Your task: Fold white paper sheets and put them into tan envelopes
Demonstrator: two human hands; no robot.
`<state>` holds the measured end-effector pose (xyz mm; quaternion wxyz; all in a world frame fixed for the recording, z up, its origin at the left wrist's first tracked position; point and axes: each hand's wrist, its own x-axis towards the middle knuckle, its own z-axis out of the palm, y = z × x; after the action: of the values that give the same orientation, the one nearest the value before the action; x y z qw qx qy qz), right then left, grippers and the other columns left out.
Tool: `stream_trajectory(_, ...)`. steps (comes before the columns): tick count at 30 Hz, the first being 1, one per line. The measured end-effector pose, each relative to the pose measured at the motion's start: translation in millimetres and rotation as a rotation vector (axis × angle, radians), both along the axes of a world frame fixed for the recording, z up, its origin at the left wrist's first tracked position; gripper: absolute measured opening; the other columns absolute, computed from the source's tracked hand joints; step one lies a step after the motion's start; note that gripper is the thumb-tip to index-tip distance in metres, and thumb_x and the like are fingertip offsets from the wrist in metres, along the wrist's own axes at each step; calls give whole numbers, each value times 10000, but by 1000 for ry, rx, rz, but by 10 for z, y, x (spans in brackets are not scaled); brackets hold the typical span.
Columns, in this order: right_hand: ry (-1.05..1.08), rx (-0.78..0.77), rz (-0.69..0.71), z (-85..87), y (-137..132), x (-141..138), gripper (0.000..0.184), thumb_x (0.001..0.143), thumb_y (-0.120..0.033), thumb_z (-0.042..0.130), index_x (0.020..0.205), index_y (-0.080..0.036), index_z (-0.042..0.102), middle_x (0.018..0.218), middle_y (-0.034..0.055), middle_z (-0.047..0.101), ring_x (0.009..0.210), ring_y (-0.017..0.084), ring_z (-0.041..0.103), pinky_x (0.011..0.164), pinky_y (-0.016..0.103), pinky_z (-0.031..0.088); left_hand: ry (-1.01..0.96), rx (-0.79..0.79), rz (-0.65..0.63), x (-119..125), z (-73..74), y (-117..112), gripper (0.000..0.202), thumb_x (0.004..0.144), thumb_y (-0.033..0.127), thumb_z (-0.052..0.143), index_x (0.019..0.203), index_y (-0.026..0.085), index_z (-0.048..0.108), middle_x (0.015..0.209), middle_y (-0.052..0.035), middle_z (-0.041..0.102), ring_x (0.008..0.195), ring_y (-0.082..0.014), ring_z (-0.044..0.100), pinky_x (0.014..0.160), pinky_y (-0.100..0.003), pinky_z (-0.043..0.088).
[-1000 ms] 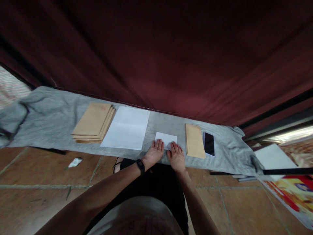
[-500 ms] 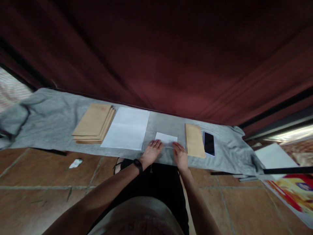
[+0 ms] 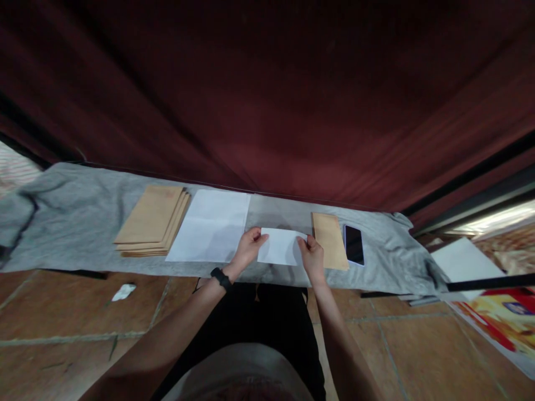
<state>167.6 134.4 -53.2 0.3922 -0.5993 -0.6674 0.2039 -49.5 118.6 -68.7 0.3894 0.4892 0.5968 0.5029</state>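
Note:
A small white sheet of paper, seemingly folded [image 3: 281, 247], is held up between my two hands. My left hand [image 3: 249, 245] pinches its left edge near the upper corner, thumb on the near face. At the right edge, my right hand [image 3: 312, 255] grips it the same way, the fingers curled behind. To the left lies a stack of larger white paper [image 3: 213, 223], close to my left hand. Beside my right hand a single brown envelope [image 3: 332, 242] rests flat on the grey cloth [image 3: 278, 210].
Several brown envelopes [image 3: 150, 217] are piled at the left of the cloth-covered surface. A phone [image 3: 354, 245] lies right of the single envelope. Behind hangs a dark red curtain [image 3: 267, 111]. A scrap of white paper [image 3: 124, 292] is on the tiled floor.
Both hands were pressing the small paper flat on the cloth. Now they have pinched its side edges and lifted it, tilting it towards me.

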Motion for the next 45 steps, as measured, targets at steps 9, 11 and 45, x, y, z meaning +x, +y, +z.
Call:
stream_trajectory(9,-474,-138,-119,-359,33,-185,269,997,-366,479,1009,-164,656,896,100,734,770,175,685,654,239,421,311,-109,62,79,-173,67,465,876,203,609,1337,161,562,726,-7,667,642,-172,613,616,-258,419)
stream_trajectory(11,-540,-123,-116,-403,35,-206,253,1007,-335,478,1057,-157,650,963,118,735,837,185,698,690,243,439,479,-158,37,92,-143,86,516,915,206,581,1422,161,495,824,-49,712,719,-196,657,660,-273,443)
stream_trajectory(45,-645,138,148,-656,-348,-436,470,1021,-308,423,1473,-184,455,1570,148,384,1429,279,379,1155,486,298,665,-79,-18,137,-237,-7,360,899,99,530,1241,157,625,1407,-141,549,1130,-254,650,1012,-409,518)
